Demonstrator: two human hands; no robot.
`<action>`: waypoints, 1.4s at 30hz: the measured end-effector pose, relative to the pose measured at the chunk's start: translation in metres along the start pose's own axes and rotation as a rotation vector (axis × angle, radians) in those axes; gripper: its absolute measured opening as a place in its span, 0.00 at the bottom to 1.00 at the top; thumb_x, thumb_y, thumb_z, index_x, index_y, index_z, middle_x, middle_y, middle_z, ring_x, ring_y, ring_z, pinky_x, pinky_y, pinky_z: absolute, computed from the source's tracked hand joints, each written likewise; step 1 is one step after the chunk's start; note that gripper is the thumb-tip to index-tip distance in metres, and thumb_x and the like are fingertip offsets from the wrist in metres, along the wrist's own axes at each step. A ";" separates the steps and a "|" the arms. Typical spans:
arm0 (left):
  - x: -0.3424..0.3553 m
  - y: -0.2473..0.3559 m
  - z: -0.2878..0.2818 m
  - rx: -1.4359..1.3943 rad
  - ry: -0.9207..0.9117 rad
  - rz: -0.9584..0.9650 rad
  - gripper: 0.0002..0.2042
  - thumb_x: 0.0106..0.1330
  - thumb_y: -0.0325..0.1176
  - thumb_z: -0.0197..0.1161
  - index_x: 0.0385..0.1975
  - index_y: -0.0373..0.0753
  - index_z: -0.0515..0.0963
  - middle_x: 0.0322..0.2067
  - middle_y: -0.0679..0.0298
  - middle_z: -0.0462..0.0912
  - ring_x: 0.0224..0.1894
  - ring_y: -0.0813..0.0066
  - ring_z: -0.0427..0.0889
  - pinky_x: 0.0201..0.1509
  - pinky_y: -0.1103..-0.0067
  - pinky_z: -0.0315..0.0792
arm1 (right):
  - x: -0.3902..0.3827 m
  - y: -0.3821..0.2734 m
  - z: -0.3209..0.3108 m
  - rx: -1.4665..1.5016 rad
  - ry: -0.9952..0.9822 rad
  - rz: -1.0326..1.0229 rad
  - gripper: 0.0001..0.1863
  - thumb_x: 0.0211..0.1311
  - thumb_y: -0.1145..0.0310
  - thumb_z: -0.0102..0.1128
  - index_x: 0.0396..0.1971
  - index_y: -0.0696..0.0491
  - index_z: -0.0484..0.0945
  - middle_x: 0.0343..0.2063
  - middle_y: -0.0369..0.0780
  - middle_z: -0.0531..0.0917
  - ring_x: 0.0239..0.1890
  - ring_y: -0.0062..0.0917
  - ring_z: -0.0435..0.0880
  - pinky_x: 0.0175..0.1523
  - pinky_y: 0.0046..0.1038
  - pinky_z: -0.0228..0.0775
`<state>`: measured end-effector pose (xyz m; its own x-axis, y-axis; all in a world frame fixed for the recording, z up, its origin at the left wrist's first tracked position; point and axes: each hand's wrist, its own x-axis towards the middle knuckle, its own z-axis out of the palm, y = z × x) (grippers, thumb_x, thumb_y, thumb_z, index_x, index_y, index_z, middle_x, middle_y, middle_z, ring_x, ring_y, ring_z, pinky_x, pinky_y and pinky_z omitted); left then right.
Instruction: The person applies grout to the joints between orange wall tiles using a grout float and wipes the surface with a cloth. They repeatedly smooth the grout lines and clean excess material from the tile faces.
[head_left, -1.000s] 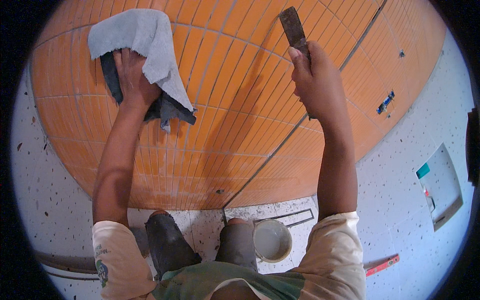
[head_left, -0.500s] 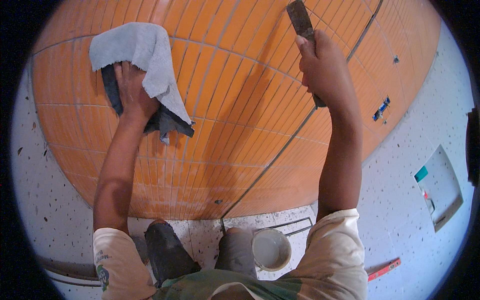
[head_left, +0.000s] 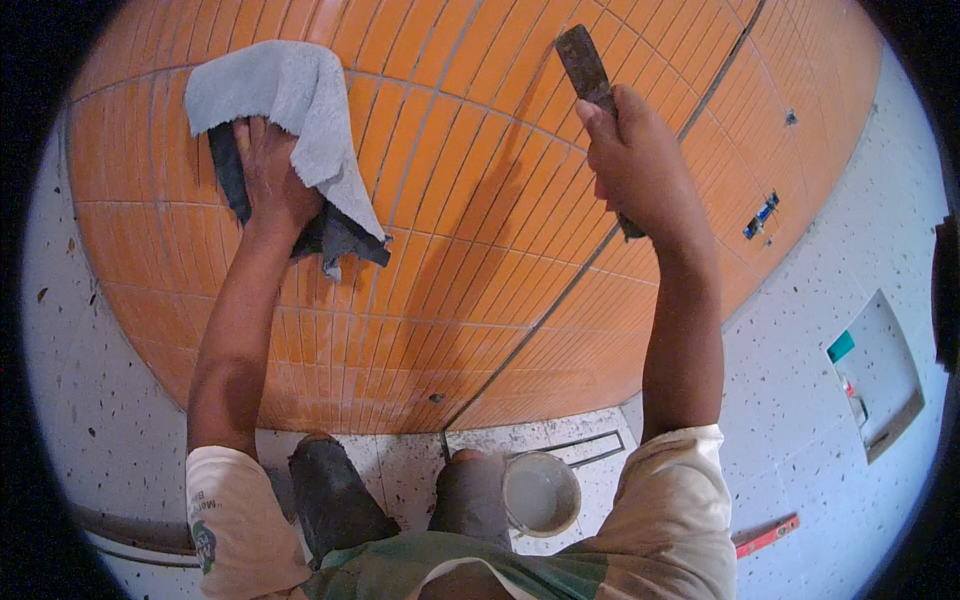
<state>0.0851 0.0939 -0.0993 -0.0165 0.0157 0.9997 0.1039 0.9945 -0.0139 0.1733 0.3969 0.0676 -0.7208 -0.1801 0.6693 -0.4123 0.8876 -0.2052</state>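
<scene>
My left hand (head_left: 278,175) is pressed on the orange tiled wall (head_left: 440,160) at the upper left, gripping a folded cloth, light grey (head_left: 262,80) on one face and dark grey on the other, which partly covers my fingers. At the upper right my right hand (head_left: 640,170) is closed around a dark, flat, narrow scraper-like tool (head_left: 580,58), its top end angled up to the left, in front of narrow tiles with grey grout lines.
A bucket of pale liquid (head_left: 540,492) stands on the floor by my right knee, beside a rectangular drain (head_left: 590,450). Fittings (head_left: 762,215) poke from the orange wall. A recessed niche (head_left: 880,380) is in the speckled right wall, with a red spirit level (head_left: 766,536) lower down.
My right hand and tool moved up and right, then back down toward the left, now a little right of their first position. My left hand and cloth shifted slightly down, then slightly up again.
</scene>
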 end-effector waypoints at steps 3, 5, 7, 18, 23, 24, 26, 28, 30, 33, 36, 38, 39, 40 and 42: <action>0.003 0.000 -0.004 -0.026 0.042 0.008 0.25 0.47 0.42 0.74 0.44 0.37 0.80 0.54 0.44 0.75 0.62 0.34 0.63 0.71 0.42 0.48 | -0.014 0.009 0.019 -0.035 -0.018 -0.025 0.17 0.73 0.59 0.49 0.39 0.61 0.73 0.30 0.59 0.82 0.38 0.58 0.81 0.43 0.51 0.71; 0.003 -0.002 -0.004 -0.030 0.057 0.005 0.24 0.48 0.41 0.73 0.45 0.37 0.79 0.54 0.45 0.74 0.62 0.36 0.63 0.71 0.43 0.48 | -0.025 0.007 0.025 -0.010 -0.091 -0.001 0.16 0.73 0.60 0.50 0.39 0.61 0.72 0.31 0.59 0.82 0.39 0.58 0.81 0.42 0.52 0.70; 0.000 0.002 -0.009 -0.023 -0.032 -0.037 0.23 0.53 0.40 0.69 0.50 0.40 0.78 0.55 0.49 0.74 0.62 0.42 0.64 0.70 0.46 0.49 | -0.041 0.011 0.026 -0.009 -0.167 -0.011 0.16 0.73 0.60 0.50 0.40 0.60 0.72 0.30 0.59 0.81 0.38 0.57 0.81 0.42 0.52 0.70; 0.001 -0.001 -0.003 -0.019 0.049 0.007 0.23 0.55 0.40 0.67 0.52 0.42 0.79 0.56 0.55 0.74 0.62 0.47 0.65 0.68 0.48 0.52 | -0.036 -0.005 0.034 0.098 -0.118 -0.005 0.15 0.73 0.61 0.50 0.40 0.60 0.72 0.29 0.57 0.81 0.36 0.55 0.81 0.40 0.49 0.70; 0.000 0.000 0.002 -0.017 0.024 -0.007 0.23 0.55 0.40 0.67 0.53 0.43 0.78 0.56 0.54 0.74 0.62 0.47 0.65 0.68 0.47 0.52 | -0.035 -0.007 0.044 0.092 -0.099 -0.008 0.15 0.73 0.60 0.51 0.40 0.60 0.72 0.30 0.57 0.81 0.37 0.56 0.81 0.41 0.49 0.70; -0.001 -0.003 0.001 -0.015 0.007 -0.006 0.23 0.56 0.40 0.67 0.53 0.43 0.78 0.56 0.54 0.74 0.62 0.47 0.65 0.68 0.47 0.52 | -0.038 -0.006 0.044 0.080 -0.135 -0.013 0.15 0.73 0.61 0.51 0.39 0.60 0.72 0.29 0.57 0.80 0.37 0.56 0.81 0.40 0.49 0.70; -0.001 -0.008 0.001 -0.014 -0.021 -0.008 0.23 0.56 0.40 0.66 0.53 0.43 0.78 0.56 0.54 0.73 0.62 0.48 0.65 0.69 0.47 0.51 | -0.045 -0.002 0.041 0.049 -0.205 -0.026 0.15 0.73 0.61 0.51 0.38 0.60 0.71 0.28 0.57 0.80 0.35 0.56 0.81 0.39 0.50 0.70; 0.000 -0.009 0.000 0.032 0.005 0.019 0.24 0.51 0.42 0.69 0.50 0.42 0.80 0.54 0.50 0.76 0.62 0.41 0.65 0.69 0.45 0.51 | -0.053 -0.004 0.038 0.071 -0.202 0.001 0.15 0.73 0.61 0.52 0.37 0.60 0.70 0.26 0.56 0.80 0.34 0.56 0.80 0.38 0.50 0.69; -0.001 -0.006 0.002 0.043 0.019 0.023 0.25 0.49 0.43 0.70 0.48 0.41 0.81 0.53 0.48 0.77 0.61 0.37 0.65 0.69 0.44 0.51 | -0.056 -0.001 0.040 0.072 -0.186 0.013 0.14 0.72 0.61 0.53 0.36 0.59 0.70 0.24 0.55 0.79 0.32 0.56 0.80 0.36 0.50 0.68; -0.002 -0.004 0.004 0.027 0.032 0.016 0.25 0.49 0.43 0.71 0.48 0.41 0.81 0.52 0.47 0.77 0.61 0.36 0.65 0.69 0.43 0.51 | -0.053 -0.001 0.049 0.054 -0.152 -0.010 0.14 0.72 0.62 0.52 0.36 0.59 0.69 0.23 0.55 0.79 0.31 0.56 0.80 0.35 0.51 0.68; -0.002 -0.006 0.005 0.004 0.052 0.034 0.25 0.48 0.42 0.71 0.48 0.40 0.81 0.52 0.47 0.77 0.61 0.37 0.65 0.69 0.44 0.50 | -0.050 -0.003 0.054 0.031 -0.120 -0.038 0.14 0.73 0.62 0.52 0.35 0.58 0.69 0.20 0.52 0.77 0.27 0.50 0.79 0.33 0.47 0.67; -0.001 -0.006 0.003 -0.013 0.054 0.031 0.25 0.47 0.42 0.71 0.47 0.40 0.81 0.51 0.48 0.78 0.61 0.38 0.65 0.69 0.44 0.51 | -0.050 0.003 0.062 0.012 -0.074 -0.069 0.15 0.75 0.61 0.51 0.33 0.57 0.69 0.16 0.45 0.73 0.20 0.36 0.77 0.28 0.37 0.65; 0.000 -0.006 0.003 -0.020 0.051 0.022 0.25 0.47 0.42 0.71 0.47 0.41 0.81 0.52 0.48 0.78 0.60 0.39 0.66 0.69 0.45 0.51 | -0.052 0.005 0.064 -0.001 -0.085 -0.096 0.15 0.74 0.61 0.52 0.33 0.58 0.69 0.16 0.46 0.74 0.20 0.38 0.77 0.28 0.37 0.65; 0.001 -0.005 0.004 -0.027 0.047 0.013 0.25 0.47 0.42 0.72 0.47 0.41 0.81 0.52 0.49 0.78 0.60 0.39 0.66 0.68 0.45 0.52 | -0.055 0.007 0.065 -0.015 -0.096 -0.122 0.14 0.74 0.61 0.52 0.34 0.58 0.69 0.17 0.47 0.74 0.21 0.40 0.78 0.28 0.38 0.65; 0.002 -0.006 0.001 -0.006 0.019 0.014 0.24 0.46 0.41 0.72 0.46 0.42 0.81 0.50 0.50 0.79 0.59 0.40 0.67 0.68 0.46 0.53 | -0.065 0.010 0.066 -0.046 -0.224 -0.145 0.14 0.73 0.62 0.52 0.35 0.58 0.70 0.19 0.51 0.76 0.25 0.47 0.79 0.31 0.43 0.66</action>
<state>0.0836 0.0881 -0.0974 0.0034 0.0273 0.9996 0.1102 0.9935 -0.0275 0.1794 0.3895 -0.0256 -0.7632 -0.3919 0.5137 -0.4987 0.8628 -0.0826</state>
